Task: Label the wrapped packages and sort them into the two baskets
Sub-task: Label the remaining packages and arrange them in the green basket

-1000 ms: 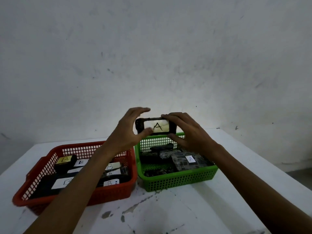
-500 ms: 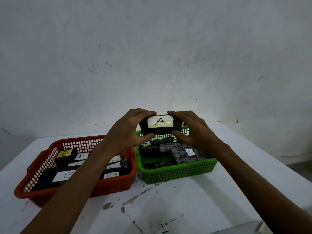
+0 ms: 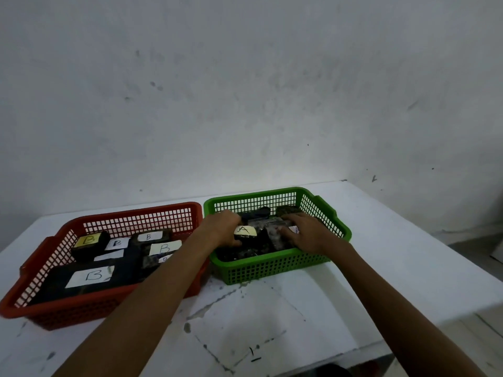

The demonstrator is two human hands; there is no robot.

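Observation:
A dark wrapped package point(image 3: 246, 232) with a pale label marked "A" lies low inside the green basket point(image 3: 275, 268), on top of other dark packages. My left hand point(image 3: 221, 225) grips its left end, fingers over the top and thumb under the front. My right hand point(image 3: 310, 235) lies in the same basket just right of it, fingers stretched flat over the neighbouring packages and partly covering another "A" label. The red basket point(image 3: 136, 213) on the left holds several dark packages labelled "B" point(image 3: 89, 274).
Both baskets stand side by side on a white table point(image 3: 272, 322) against a grey wall. The table's right edge and front corner are near my right forearm. Dark scuff marks streak the tabletop in front of the baskets.
Both hands have lowered the "A" package from above the green basket's back rim down into the basket. My right hand has come off its end and now lies flat beside it.

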